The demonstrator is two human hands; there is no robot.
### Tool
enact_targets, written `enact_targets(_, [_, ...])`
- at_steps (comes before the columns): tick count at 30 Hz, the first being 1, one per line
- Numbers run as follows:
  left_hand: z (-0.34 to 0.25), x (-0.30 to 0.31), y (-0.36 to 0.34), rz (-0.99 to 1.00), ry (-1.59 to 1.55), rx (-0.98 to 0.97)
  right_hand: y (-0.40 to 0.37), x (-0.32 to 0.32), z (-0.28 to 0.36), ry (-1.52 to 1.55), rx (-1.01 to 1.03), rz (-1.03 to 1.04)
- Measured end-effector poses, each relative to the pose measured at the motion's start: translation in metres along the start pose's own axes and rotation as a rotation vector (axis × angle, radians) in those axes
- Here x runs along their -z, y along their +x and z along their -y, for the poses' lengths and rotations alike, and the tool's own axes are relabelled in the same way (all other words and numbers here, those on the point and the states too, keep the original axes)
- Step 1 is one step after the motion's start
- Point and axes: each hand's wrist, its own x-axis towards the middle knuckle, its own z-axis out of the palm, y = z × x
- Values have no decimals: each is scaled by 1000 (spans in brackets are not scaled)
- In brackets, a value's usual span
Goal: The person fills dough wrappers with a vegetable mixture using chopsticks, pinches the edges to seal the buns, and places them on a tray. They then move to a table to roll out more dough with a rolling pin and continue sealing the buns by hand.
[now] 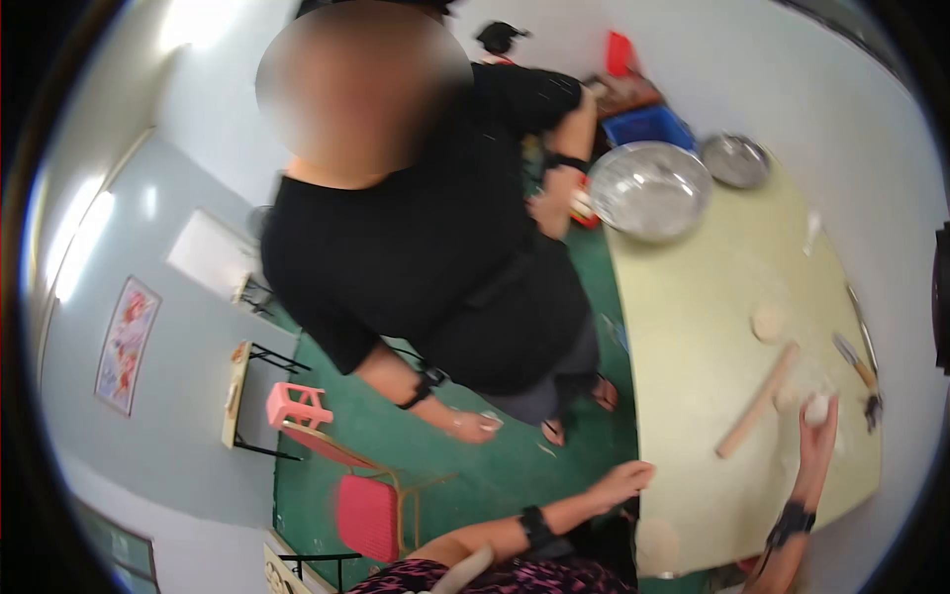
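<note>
My right hand (817, 428) is closed round a small white dough ball (817, 407) above the right part of the table. Just left of it, a pale lump of dough (787, 398) lies on the tabletop beside a wooden rolling pin (757, 401). Farther back rests a round piece of dough (767, 322). At the table's near left edge is my left hand (621, 485), its fingers curled together with nothing seen in them. A flat pale round of dough (658, 546) lies close to that hand, near the front corner.
Along the right edge of the yellow table (693, 317) lies a wooden-handled tool (856, 361). A large metal bowl (650, 193), a smaller metal bowl (734, 160) and a blue bin (648, 129) stand at the back. A person in black (426, 257) stands left of the table; behind are red chairs (368, 517).
</note>
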Motion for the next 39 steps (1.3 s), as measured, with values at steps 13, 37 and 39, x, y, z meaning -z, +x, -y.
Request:
enact_targets(13, [-79,-84,35,516,-879,83,-165,-93,-132,-1298,902,306])
enact_targets(37, [-68,-72,11,617,-931,-3,-196,-96,-120,-1323,836,308])
enact_targets(39, [-63,-78,13,625,-920,-64,-191,-99,-128,-1238,776,247])
